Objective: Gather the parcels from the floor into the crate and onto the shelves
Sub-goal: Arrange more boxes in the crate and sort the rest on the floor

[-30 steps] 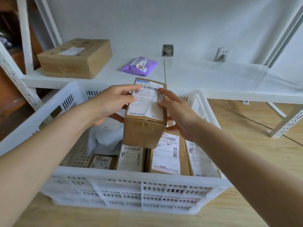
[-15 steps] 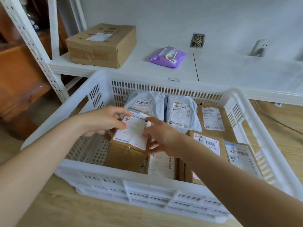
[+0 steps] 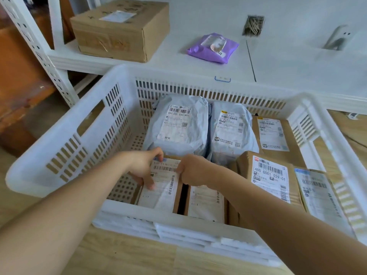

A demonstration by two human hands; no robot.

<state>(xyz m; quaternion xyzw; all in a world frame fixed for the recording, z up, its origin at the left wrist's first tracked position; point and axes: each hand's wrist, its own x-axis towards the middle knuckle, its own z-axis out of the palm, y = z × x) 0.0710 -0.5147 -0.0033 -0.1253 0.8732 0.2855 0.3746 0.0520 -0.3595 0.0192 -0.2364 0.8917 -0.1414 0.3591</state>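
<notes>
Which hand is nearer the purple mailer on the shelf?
Right, narrowly. The right hand is down in the crate, almost straight below the purple mailer; the left hand is beside it on the same box, further left.

a brown wooden cabinet stands left of the light wood floor.

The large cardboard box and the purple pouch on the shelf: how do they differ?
The large cardboard box is brown, rigid and square-edged, and stands tall; the purple pouch is soft glossy plastic, lies flat and is much smaller. The box sits at the shelf's left end by the upright; the pouch lies apart from it, nearer the middle. Both rest on the shelf behind the crate, each with a pale label on top.
</notes>
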